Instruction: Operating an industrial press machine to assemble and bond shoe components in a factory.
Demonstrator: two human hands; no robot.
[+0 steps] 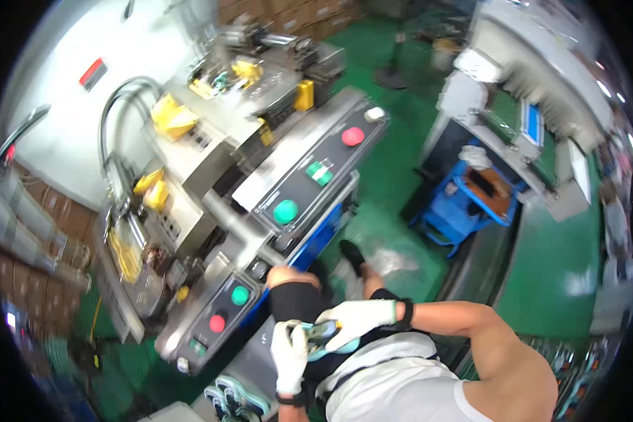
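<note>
Leftmost, stacked brown cardboard cartons (28, 239) lined the white wall, and beside them stood a grey steel press machine with yellow guards (190, 162). Its near control panel carried a green round button (240, 295) above a red round button (217, 323); a second sloping panel further back showed a larger green button (285, 211) and a red one (352, 136).

Below that, we held a teal and dark shoe piece (321, 336) in front of our body, just beside the machine's front edge. Our left hand (290, 357), in a white glove, had its grip wrapped around the near end of it, and our right hand (360, 320), also gloved, had its grip closed over the top. We judged the step in hand to be checking or positioning the piece between both hands; any next move would call for a steady two-handed hold close to the panel. More teal shoes (238, 399) lay on the worktop at the lower edge.

To the right, a green floor (548, 274) ran past a blue plastic cart (468, 200) and a long grey conveyor machine (534, 119).
</note>
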